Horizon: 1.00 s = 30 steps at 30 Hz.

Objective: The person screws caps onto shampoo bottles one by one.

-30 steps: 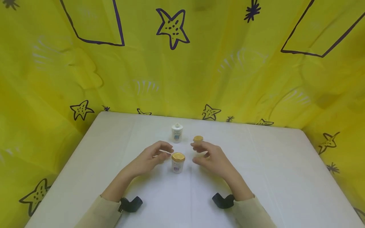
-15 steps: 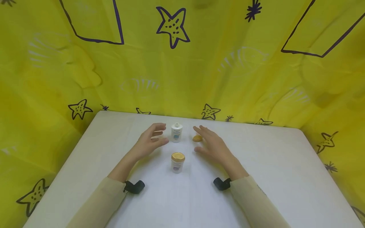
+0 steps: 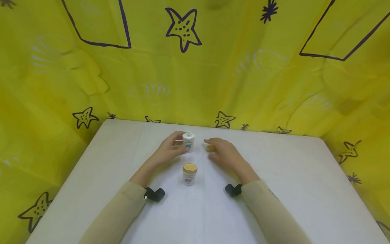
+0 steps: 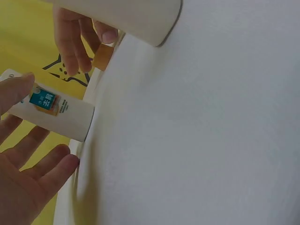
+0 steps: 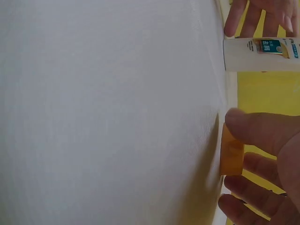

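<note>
A white bottle with a small bare spout stands upright toward the back of the table. My left hand curves about its left side, thumb in front and fingers spread behind. In the left wrist view the thumb overlaps the bottle's label. To the right, an orange-gold cap lies on the table, partly hidden in the head view by my right hand. That hand hovers round it, thumb overlapping one edge in the right wrist view, fingers loosely bent beyond.
Nearer to me, between the forearms, stands a second white bottle with its gold cap on. A white cloth covers the table. Behind it hangs a yellow curtain with starfish drawings. Black wrist cameras stick out inward from both sleeves.
Both hands have gone from beside the nearer bottle to farther back. My left hand has moved right to the uncapped bottle, and my right fingers have lowered about the loose cap.
</note>
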Available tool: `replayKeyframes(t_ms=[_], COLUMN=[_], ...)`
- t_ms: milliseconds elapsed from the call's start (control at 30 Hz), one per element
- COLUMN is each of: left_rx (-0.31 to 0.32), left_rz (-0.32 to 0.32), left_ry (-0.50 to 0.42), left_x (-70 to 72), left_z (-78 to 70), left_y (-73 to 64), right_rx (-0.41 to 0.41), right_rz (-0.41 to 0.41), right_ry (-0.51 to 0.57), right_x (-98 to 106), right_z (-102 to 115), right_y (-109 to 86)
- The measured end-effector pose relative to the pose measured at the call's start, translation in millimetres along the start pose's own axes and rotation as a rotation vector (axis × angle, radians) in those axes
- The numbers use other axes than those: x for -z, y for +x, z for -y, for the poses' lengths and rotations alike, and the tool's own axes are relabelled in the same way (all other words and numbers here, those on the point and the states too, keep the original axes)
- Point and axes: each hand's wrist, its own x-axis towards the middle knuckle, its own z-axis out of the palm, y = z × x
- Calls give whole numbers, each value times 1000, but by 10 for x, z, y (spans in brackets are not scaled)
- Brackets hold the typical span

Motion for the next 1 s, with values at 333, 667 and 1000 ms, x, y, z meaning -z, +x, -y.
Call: replayKeyframes(t_ms=[333,667,1000], left_rx=[35,-17,-49], left_rz=[-55,-68,-75], left_ry=[62,60,60], left_x=[-76,-119,-103], left_z=[64,56,-27], left_y=[57,-38,-145], right_rx=[-47,-73,28], right_rz=[-61,-107,-296], right_ry=[-35,33,173], right_x=[-121,-46,203], right_z=[49,131,302], right_y=[75,24,-76])
